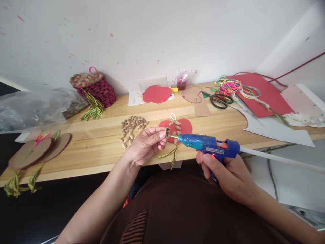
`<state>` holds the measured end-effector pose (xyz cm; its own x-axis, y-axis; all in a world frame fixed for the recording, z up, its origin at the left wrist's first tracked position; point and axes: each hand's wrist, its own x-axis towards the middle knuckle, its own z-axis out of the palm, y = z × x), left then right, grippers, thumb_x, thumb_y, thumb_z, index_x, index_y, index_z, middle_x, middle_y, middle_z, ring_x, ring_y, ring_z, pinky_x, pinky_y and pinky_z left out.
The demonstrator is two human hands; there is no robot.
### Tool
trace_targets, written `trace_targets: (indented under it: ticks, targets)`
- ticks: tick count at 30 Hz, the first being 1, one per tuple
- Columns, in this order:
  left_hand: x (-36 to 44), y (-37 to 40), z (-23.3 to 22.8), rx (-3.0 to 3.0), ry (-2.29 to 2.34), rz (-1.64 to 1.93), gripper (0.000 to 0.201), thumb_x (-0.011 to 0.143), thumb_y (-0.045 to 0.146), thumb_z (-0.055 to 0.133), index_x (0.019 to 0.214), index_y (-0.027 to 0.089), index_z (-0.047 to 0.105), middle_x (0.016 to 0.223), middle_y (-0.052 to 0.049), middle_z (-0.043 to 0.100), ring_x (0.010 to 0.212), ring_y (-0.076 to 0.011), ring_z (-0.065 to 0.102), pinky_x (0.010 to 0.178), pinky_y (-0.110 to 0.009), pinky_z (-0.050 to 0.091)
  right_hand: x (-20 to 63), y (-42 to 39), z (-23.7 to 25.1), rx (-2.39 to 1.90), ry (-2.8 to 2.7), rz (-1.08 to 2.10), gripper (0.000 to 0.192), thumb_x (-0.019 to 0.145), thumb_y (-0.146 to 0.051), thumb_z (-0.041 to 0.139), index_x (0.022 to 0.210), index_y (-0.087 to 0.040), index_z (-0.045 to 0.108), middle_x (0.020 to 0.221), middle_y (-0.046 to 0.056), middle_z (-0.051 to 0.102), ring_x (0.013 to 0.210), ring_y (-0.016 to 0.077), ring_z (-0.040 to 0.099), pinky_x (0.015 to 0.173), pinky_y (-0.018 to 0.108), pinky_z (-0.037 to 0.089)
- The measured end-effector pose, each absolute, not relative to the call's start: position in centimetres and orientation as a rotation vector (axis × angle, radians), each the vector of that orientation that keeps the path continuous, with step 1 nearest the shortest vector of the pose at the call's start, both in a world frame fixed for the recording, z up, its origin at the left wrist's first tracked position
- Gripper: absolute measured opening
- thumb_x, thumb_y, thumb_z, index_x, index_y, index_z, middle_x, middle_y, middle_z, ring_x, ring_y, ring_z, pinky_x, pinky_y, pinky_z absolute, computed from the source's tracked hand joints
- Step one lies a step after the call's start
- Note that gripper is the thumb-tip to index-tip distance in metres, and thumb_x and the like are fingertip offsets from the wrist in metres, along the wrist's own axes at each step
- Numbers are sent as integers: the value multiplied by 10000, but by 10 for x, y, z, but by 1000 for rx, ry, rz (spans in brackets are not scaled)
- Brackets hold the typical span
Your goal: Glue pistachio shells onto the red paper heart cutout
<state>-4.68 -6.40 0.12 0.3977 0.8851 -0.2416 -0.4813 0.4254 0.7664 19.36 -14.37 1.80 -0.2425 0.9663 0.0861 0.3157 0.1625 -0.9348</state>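
Observation:
My left hand [146, 144] pinches a small brown shell piece [168, 131] between thumb and fingers, just above the table's front edge. My right hand [228, 171] grips a blue hot glue gun [210, 145], finger on its trigger. The gun's nozzle points left and touches the shell piece. Right behind them lies a red apple-shaped card [185, 126] with a few shells stuck on it, a white loop at its top and green-yellow threads hanging below. A loose pile of shells [132, 128] sits to the left of the card.
On the wooden table [101, 142]: a woven maroon basket [98, 88], black scissors [219, 100], neon cords [230, 84], red paper [266, 93], another red apple cutout [156, 94], a small cup [182, 81]. Brown apple cutouts [38, 150] lie at left, a plastic bag [33, 106] behind them.

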Motion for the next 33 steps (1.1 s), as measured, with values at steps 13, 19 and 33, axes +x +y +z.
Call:
trace_targets:
  ticks: [13,19,33]
  targets:
    - [-47,-61,1,684,706,942,241,661,255,927,772,131,752,608,-7,630,552,-63,552,504,-140,458,195,-141,17,-1253,-1732,1016,315,1021,-421,475,804,-225,592,620,-11,572,583,148,535,553,299,418]
    - [-50,-58,2,726,755,954,268,653,290,931,739,122,742,620,-11,632,571,-70,567,522,-155,482,194,-137,17,-1291,-1602,1067,394,994,-484,516,701,-225,570,589,0,581,543,137,530,515,285,408]
    - [-39,-34,7,1632,1501,721,264,786,425,765,858,172,787,802,-47,773,686,-167,662,649,-280,484,200,-57,-17,-1113,-748,1308,392,776,-576,772,790,-186,731,886,89,747,875,249,744,649,303,621]
